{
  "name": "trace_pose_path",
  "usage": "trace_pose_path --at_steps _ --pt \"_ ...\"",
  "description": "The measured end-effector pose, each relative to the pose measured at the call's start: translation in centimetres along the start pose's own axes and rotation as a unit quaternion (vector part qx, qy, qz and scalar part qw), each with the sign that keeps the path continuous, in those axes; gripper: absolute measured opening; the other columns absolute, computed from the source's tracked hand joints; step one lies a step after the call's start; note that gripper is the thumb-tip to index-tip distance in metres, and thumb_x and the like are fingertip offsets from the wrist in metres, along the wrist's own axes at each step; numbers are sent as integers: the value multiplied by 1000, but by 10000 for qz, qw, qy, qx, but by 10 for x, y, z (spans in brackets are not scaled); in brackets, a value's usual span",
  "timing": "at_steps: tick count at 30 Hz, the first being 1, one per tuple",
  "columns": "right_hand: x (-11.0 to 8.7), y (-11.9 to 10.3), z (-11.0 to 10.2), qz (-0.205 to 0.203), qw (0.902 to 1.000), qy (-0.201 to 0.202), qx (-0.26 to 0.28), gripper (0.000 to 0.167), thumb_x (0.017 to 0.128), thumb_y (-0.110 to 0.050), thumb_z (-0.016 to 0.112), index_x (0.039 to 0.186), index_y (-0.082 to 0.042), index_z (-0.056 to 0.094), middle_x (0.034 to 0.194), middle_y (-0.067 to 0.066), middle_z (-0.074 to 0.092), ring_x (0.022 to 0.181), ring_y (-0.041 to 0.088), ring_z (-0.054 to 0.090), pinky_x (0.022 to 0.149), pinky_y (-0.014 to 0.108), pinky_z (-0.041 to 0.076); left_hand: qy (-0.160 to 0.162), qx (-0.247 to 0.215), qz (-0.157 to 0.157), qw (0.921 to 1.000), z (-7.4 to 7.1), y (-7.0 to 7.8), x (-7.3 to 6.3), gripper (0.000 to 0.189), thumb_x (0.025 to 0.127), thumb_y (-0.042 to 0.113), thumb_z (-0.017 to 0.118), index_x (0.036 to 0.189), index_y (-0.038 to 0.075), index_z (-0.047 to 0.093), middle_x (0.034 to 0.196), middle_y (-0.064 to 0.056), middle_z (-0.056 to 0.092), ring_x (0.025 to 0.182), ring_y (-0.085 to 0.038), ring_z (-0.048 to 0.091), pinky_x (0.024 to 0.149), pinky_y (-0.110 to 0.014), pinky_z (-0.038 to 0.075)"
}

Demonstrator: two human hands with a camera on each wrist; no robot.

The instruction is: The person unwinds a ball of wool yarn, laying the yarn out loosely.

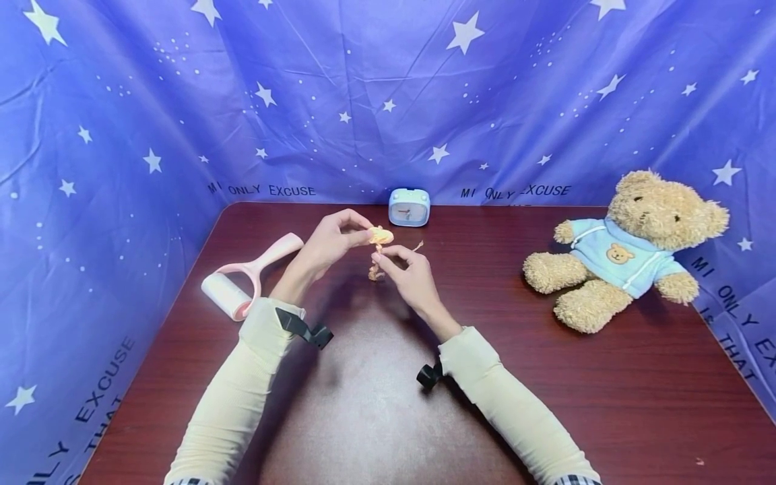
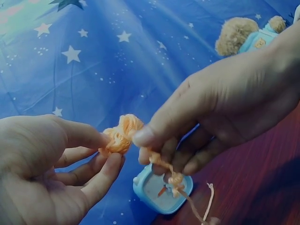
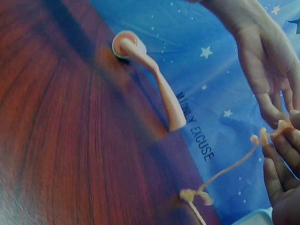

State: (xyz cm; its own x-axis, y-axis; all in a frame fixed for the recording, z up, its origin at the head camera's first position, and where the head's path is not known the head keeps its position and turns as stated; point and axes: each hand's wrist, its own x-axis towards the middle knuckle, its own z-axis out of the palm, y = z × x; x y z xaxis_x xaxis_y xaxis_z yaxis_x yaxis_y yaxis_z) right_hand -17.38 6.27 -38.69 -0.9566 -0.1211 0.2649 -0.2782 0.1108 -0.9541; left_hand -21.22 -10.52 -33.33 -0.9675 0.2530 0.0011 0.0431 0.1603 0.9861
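Note:
In the head view, my left hand pinches a small bundle of orange yarn between thumb and fingers. The bundle looks looped and twisted in the left wrist view. A thin knotted cord runs from it and hangs down. My right hand pinches the strand right beside the bundle, thumb against fingers. In the right wrist view, the cord trails away to another knot with loose ends. Both hands are held close together above the table, fingertips nearly meeting.
A pale blue clock stands at the table's back edge, behind the hands. To the left lies a pink-handled lint roller. A teddy bear in a blue hoodie sits at the right. Starry blue cloth hangs around the dark red table.

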Motion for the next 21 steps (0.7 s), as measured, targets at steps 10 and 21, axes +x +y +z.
trace_pose_path --at_steps 10,21 --pt "-3 -24 -19 -467 9965 603 331 15 90 -5 64 95 9 68 87 27 66 72 21 63 66 21 54 176 178 -70 9997 -6 -3 0 17 88 3 65 104 -2 61 98 -9 63 84 -13 62 84 -28 57" --pt "6 -4 -60 -575 9871 1310 716 16 91 -2 62 97 13 65 86 22 69 72 12 65 67 15 54 468 -238 -259 9983 -10 -6 0 18 90 1 61 107 -6 58 96 -6 59 82 -8 62 86 -27 57"
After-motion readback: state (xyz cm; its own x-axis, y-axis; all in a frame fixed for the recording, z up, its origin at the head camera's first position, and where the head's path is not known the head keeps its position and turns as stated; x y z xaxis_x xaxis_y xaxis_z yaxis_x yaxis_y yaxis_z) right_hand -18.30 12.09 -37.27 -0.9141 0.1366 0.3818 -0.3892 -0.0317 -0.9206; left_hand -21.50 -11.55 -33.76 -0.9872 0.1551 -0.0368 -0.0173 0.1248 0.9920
